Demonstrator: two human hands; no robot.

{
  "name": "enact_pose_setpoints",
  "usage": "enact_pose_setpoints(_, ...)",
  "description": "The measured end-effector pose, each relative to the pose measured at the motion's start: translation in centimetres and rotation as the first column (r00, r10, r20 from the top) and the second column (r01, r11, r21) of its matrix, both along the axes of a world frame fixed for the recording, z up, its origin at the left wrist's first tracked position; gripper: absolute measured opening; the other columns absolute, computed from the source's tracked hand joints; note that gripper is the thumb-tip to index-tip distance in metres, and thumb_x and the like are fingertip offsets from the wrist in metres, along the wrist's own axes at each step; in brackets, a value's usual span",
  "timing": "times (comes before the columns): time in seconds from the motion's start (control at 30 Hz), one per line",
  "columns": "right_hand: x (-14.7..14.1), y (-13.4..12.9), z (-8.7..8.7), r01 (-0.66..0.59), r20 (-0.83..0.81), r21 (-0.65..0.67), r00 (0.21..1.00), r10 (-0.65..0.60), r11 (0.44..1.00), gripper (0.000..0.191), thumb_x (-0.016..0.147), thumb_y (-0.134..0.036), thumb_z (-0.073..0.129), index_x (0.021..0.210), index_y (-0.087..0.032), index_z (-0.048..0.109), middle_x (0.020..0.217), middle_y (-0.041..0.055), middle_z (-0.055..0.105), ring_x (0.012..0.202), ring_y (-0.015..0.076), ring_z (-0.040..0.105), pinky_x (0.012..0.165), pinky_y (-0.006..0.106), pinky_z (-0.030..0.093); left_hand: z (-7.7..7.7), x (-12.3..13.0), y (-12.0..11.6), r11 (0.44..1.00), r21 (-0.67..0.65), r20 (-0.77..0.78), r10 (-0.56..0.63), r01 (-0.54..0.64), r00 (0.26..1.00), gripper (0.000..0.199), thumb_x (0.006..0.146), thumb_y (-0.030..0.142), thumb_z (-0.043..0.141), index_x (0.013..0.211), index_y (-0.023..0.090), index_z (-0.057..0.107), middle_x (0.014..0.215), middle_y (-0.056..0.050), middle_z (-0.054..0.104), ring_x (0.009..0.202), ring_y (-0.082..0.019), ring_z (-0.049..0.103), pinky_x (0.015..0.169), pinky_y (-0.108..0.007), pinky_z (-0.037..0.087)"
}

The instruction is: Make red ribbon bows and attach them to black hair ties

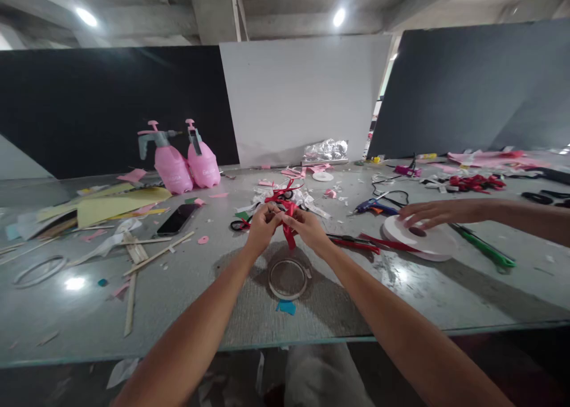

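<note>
Both my hands meet over the middle of the table, pinching a red ribbon (pixel 289 210) between them. My left hand (pixel 263 223) is closed on its left part, fingertips touching those of the other hand. On the right side, my right hand (pixel 307 226) is closed on the same ribbon, and one end hangs below the fingers. Loops of red ribbon and white scraps (pixel 262 196) lie just beyond. Below the hands rests a pale ring (pixel 288 279), with a blue scrap (pixel 285 307) at its near edge. Red-handled scissors (pixel 354 242) lie right of my right hand.
Another person's hand (pixel 427 214) rests on a white ribbon roll (pixel 412 237) at right. Nearby are a blue glue gun (pixel 376 206) and a green-handled tool (pixel 487 248). Left stand pink spray bottles (pixel 173 169); a phone (pixel 177 219) and wooden sticks (pixel 158 254) lie closer.
</note>
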State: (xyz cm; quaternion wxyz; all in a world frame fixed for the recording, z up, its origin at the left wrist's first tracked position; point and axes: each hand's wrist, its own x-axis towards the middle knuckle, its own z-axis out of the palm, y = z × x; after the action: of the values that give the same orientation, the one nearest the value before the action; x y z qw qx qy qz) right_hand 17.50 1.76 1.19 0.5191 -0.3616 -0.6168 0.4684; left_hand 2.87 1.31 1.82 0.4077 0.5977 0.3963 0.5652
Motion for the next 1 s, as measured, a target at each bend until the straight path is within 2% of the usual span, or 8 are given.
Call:
enact_pose_setpoints(0.2,-0.4,0.2,0.2,0.061,-0.171,-0.102,0.982,-0.077,0.993,0.046,0.056,-0.053,0.079,0.076,-0.014,0.066,0.059,-0.0004,0.061,0.048,0.0097,0.050,0.047,0.023,0.042,-0.2,0.1,0.0,0.998,-0.007,0.044,-0.063,0.063,0.997,0.043,0.082,0.057,0.055,0.097,0.017,0.059,0.059,0.005,0.050,0.040,-0.006,0.042,0.038,-0.018,0.034)
enact_pose_setpoints(0.43,-0.2,-0.2,0.8,0.111,-0.239,-0.133,0.961,-0.141,0.985,0.037,0.061,-0.047,0.076,0.074,-0.014,0.067,0.059,-0.0002,0.062,0.048,0.0099,0.052,0.045,0.024,0.047,0.0,0.2,0.0,0.995,-0.041,-0.155,-0.094,0.088,0.984,0.042,0.070,0.051,0.072,0.087,0.014,0.065,0.061,0.001,0.057,0.047,-0.010,0.053,0.041,-0.020,0.043)
enact_pose_setpoints(0.63,-0.1,-0.2,0.7,0.090,-0.242,-0.209,0.960,-0.141,0.974,0.037,0.063,-0.044,0.073,0.086,-0.017,0.062,0.068,0.0010,0.064,0.055,0.0146,0.060,0.044,0.025,0.049,-0.3,0.2,0.4,0.993,-0.121,0.104,0.004,0.008,0.995,0.039,0.062,0.047,0.077,0.079,0.015,0.062,0.065,0.001,0.059,0.052,-0.010,0.054,0.045,-0.022,0.047)
enact_pose_setpoints(0.7,0.3,0.0,0.7,0.173,-0.175,-0.123,0.965,-0.193,0.977,0.035,0.066,-0.045,0.070,0.087,-0.018,0.063,0.072,0.0021,0.065,0.060,0.0144,0.060,0.049,0.026,0.050,-0.4,0.2,0.5,0.991,-0.131,0.119,0.023,-0.007,0.993,0.037,0.062,0.045,0.078,0.077,0.015,0.062,0.065,0.001,0.058,0.052,-0.009,0.052,0.047,-0.021,0.045)
enact_pose_setpoints(0.77,0.8,0.1,0.9,0.269,-0.080,0.054,0.961,-0.265,0.962,0.033,0.070,-0.044,0.068,0.090,-0.018,0.066,0.079,0.0036,0.066,0.067,0.0142,0.059,0.058,0.026,0.049,-0.7,0.1,0.7,0.992,-0.125,0.092,0.032,-0.020,0.995,0.035,0.062,0.043,0.078,0.074,0.014,0.063,0.061,0.002,0.056,0.051,-0.007,0.049,0.047,-0.019,0.042)
enact_pose_setpoints(0.83,1.2,0.3,1.1,0.281,0.028,0.187,0.956,-0.291,0.941,0.029,0.073,-0.042,0.067,0.087,-0.017,0.068,0.079,0.0037,0.067,0.068,0.0139,0.057,0.063,0.026,0.046,-0.8,0.1,0.8,0.994,-0.108,0.050,0.008,-0.003,0.999,0.033,0.063,0.042,0.077,0.072,0.014,0.063,0.058,0.003,0.055,0.050,-0.006,0.046,0.048,-0.018,0.039)
enact_pose_setpoints(0.9,1.4,0.3,1.3,0.253,0.084,0.195,0.958,-0.273,0.948,0.025,0.073,-0.042,0.066,0.077,-0.017,0.068,0.070,0.0020,0.065,0.064,0.0135,0.055,0.062,0.026,0.043,-0.9,0.2,0.8,0.996,-0.085,0.023,-0.025,0.027,0.999,0.033,0.064,0.042,0.077,0.072,0.014,0.063,0.057,0.003,0.054,0.049,-0.006,0.045,0.047,-0.018,0.037)
enact_pose_setpoints(1.0,1.1,0.1,1.3,0.224,-0.019,0.095,0.975,-0.224,0.970,0.027,0.072,-0.044,0.066,0.068,-0.017,0.065,0.060,-0.0011,0.058,0.058,0.0118,0.050,0.058,0.025,0.040,-0.7,0.2,0.6,0.996,-0.079,0.023,-0.034,0.035,0.999,0.034,0.063,0.043,0.077,0.071,0.014,0.062,0.055,0.004,0.053,0.047,-0.006,0.044,0.045,-0.018,0.035)
